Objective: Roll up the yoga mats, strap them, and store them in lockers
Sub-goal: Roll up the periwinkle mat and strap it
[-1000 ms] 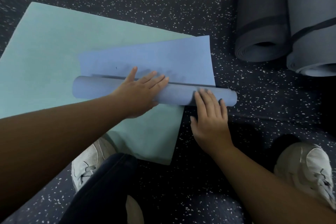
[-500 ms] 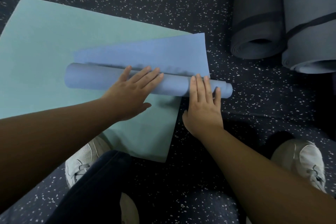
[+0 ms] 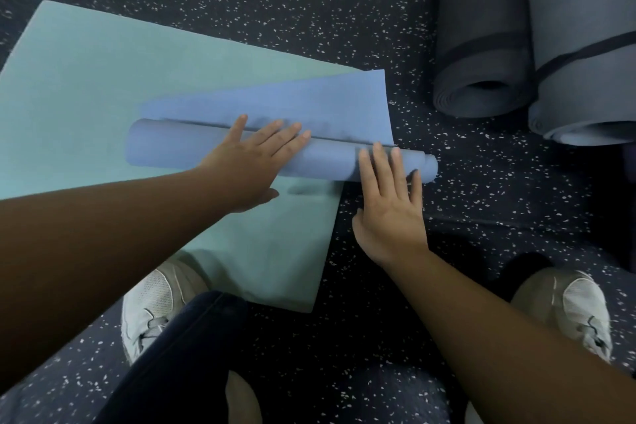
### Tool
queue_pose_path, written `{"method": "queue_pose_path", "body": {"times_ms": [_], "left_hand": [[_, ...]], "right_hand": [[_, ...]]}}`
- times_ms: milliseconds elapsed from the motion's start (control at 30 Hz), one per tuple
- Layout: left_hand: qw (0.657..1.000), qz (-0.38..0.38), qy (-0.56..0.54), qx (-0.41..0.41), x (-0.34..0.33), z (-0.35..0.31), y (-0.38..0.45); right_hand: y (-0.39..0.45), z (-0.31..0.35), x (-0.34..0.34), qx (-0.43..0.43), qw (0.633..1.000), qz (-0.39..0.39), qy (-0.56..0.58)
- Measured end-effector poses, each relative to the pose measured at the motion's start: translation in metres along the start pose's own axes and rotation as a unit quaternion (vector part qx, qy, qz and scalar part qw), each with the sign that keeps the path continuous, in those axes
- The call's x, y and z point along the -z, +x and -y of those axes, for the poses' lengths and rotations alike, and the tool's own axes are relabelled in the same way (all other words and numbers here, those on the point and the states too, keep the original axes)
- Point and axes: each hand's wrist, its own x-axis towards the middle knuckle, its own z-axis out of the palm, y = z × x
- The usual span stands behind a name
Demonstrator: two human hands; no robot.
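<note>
Left hand (image 3: 256, 162), right hand (image 3: 390, 203) flat on blue mat roll (image 3: 323, 158), grip released; left thumb hidden.

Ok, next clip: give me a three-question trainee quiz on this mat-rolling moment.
1. True or false: both the left hand and the right hand lie with straight fingers on the blue mat roll.
2. How many rolled grey mats lie at the upper right, and are they strapped?
3. The blue mat's unrolled part lies mostly on: A) bare floor B) the green mat C) a shoe.

Key: 1 true; 2 two, each with a dark strap; 3 B.
</note>
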Motion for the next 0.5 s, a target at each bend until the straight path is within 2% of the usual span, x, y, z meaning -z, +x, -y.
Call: {"method": "queue_pose_path", "body": {"times_ms": [100, 267, 367, 500], "left_hand": [[1.000, 0.008, 0.000, 0.012, 0.003, 0.004, 0.008], [0.996, 0.026, -0.071, 0.054, 0.010, 0.012, 0.023], [0.992, 0.029, -0.096, 0.071, 0.009, 0.014, 0.027], [0.996, 0.006, -0.063, 0.059, 0.008, 0.009, 0.022]], "right_hand": [[-0.013, -0.005, -0.013, 0.010, 0.999, -0.031, -0.036], [-0.018, -0.009, -0.019, 0.017, 0.998, -0.047, -0.046], [-0.013, -0.009, -0.014, 0.019, 0.997, -0.069, -0.017], [-0.014, -0.006, -0.009, 0.068, 0.991, -0.110, 0.043]]}}
